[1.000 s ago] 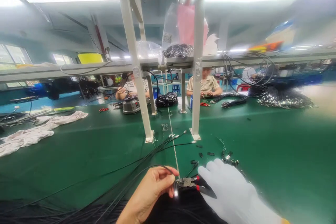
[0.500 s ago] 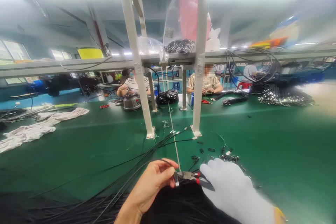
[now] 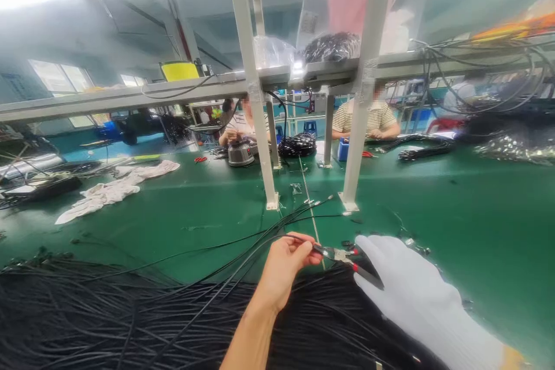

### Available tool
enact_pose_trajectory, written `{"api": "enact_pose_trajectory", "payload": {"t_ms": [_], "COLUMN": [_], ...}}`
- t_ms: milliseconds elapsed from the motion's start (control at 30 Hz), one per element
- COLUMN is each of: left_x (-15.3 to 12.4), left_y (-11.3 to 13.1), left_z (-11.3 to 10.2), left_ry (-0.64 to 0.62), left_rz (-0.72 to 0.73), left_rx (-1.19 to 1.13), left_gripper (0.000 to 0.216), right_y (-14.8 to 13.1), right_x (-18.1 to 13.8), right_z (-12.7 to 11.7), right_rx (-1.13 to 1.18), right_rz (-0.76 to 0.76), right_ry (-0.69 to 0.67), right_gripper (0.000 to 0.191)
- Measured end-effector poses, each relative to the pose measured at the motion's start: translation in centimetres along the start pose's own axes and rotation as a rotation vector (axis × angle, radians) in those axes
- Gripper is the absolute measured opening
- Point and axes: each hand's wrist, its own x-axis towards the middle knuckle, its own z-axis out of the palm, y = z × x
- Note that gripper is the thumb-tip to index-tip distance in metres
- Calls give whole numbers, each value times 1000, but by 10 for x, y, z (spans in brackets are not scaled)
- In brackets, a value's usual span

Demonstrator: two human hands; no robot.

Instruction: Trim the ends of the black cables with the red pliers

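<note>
My bare left hand (image 3: 287, 263) pinches the end of a thin black cable (image 3: 243, 254) between thumb and fingers. My right hand (image 3: 407, 289), in a white glove, grips small pliers with red-and-black handles (image 3: 347, 257), whose jaws meet the cable end just right of my left fingertips. A large bundle of black cables (image 3: 130, 318) lies across the green table (image 3: 455, 219) below both hands. A thin metal strip (image 3: 310, 208) runs away from my hands toward the shelf posts.
Two white shelf posts (image 3: 255, 98) stand on the table ahead, under a shelf holding bagged cables (image 3: 332, 46). Small black parts (image 3: 411, 241) lie by the right hand. White cloths (image 3: 117, 188) lie at the left. Two people in striped shirts (image 3: 364, 118) work opposite.
The view has shifted left and down, showing more of the cable bundle. Both hands have risen in the picture and stayed together, with pliers at the cable end.
</note>
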Motion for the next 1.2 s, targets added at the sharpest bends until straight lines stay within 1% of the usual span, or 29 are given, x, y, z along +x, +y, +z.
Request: {"api": "enact_pose_trajectory", "payload": {"t_ms": [200,300,400,500,600,767,933,1033,1133,1200], "left_x": [2,2,0,-2,-3,-1,3,5,3,1], "left_y": [-3,-4,-3,-2,-3,-4,-9,-10,-5,2], "left_z": [2,4,5,6,6,7,5,3,2,3], "left_ry": [-14,-13,-46,-80,-86,-18,41,59,16,-17], "left_rz": [40,58,93,130,157,148,130,139,122,101], "left_rx": [52,81,116,147,170,135,147,120,79,56], "left_gripper": [29,24,17,12,12,15,25,33,36,36], "right_y": [-1,-1,-2,-3,-4,-8,-11,-13,-16,-19], "right_x": [-1,-2,-4,-5,-6,-3,-3,-3,-1,2], "right_z": [-1,1,2,2,1,3,9,11,6,1], "right_rx": [8,17,7,14,20,-72,-131,-99,-65,-9], "right_rz": [-3,8,32,52,60,28,16,45,103,174], "right_ry": [25,6,-18,-29,-24,63,110,79,7,-71], "right_gripper": [38,39,40,39,36,39,43,35,19,14]}}
